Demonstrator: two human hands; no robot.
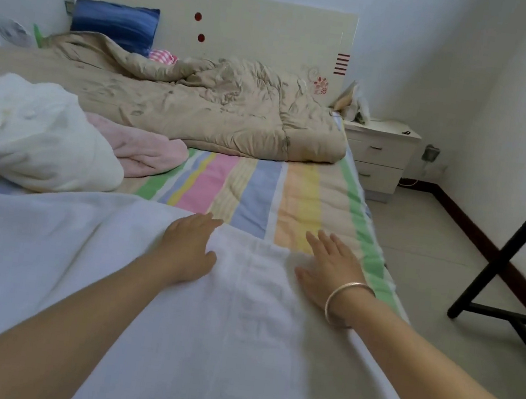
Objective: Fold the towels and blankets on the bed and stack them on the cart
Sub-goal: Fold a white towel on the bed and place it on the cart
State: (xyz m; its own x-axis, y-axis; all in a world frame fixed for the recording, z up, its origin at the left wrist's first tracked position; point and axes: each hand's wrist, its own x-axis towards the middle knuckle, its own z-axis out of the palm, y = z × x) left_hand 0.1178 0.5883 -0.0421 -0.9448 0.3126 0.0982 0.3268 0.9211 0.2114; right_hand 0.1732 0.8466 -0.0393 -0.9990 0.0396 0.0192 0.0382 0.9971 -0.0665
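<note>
Your left hand (190, 248) and right hand (329, 271) lie flat, fingers straight, on white towel (112, 263), frame middle. Smoothing step. Next: grab far edge, fold toward you.

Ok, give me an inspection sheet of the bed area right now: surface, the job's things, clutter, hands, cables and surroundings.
Surface: striped sheet, partly covered.
Job's things: white towel spread flat nearest the camera; crumpled white blanket and pink towel at the left, unfolded; beige quilt rumpled near the headboard; cart not in view.
Clutter: blue pillow and pink checked cloth by the headboard; papers or bags on the nightstand.
Hands: left hand and right hand both open, flat on the white towel; bracelet on the right wrist.
Cables: pale cord beside the nightstand, below a wall plug.
Surroundings: tiled floor; black stand at the right.
</note>
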